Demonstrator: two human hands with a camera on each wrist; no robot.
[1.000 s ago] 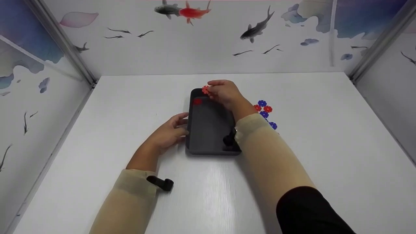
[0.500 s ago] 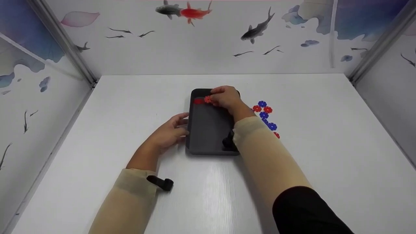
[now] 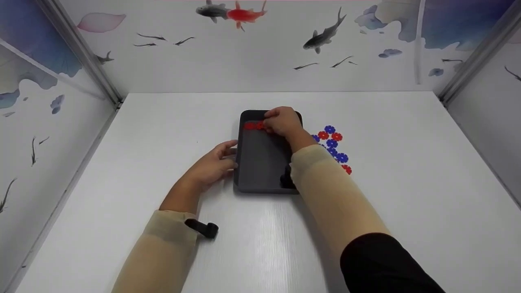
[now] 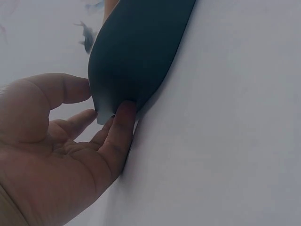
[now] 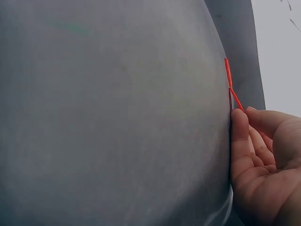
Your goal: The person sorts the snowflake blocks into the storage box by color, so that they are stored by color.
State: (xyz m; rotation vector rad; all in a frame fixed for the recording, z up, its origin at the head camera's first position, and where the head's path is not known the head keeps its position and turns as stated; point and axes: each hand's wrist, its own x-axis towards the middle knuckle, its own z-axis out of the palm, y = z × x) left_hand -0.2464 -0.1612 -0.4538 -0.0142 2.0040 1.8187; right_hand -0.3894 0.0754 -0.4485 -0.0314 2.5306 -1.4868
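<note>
My left hand (image 3: 215, 165) rests against the left outer wall of a dark grey tray (image 3: 260, 190); in the left wrist view its fingertips (image 4: 125, 110) touch the tray (image 4: 141, 42). Inside the tray's far end, my right hand (image 3: 283, 122) pinches a red flower-shaped plastic disc (image 3: 259, 125) low over the floor. Beside it at the far left lies another red flower disc (image 3: 249, 126). In the right wrist view, the held red disc (image 5: 237, 100) shows edge-on at the tips of thumb and forefinger, tilted against the other one. Part of the held disc is hidden by the fingers.
Right of the tray, several blue flower discs (image 3: 331, 143) and red flower discs (image 3: 336, 137) lie loosely on the white table (image 3: 122, 162), partly behind the right forearm. White printed panels (image 3: 260, 61) stand along the back and sides.
My right hand has come down and toward me into the tray, bringing the red flower disc next to the one lying there. My left hand stays against the wall.
</note>
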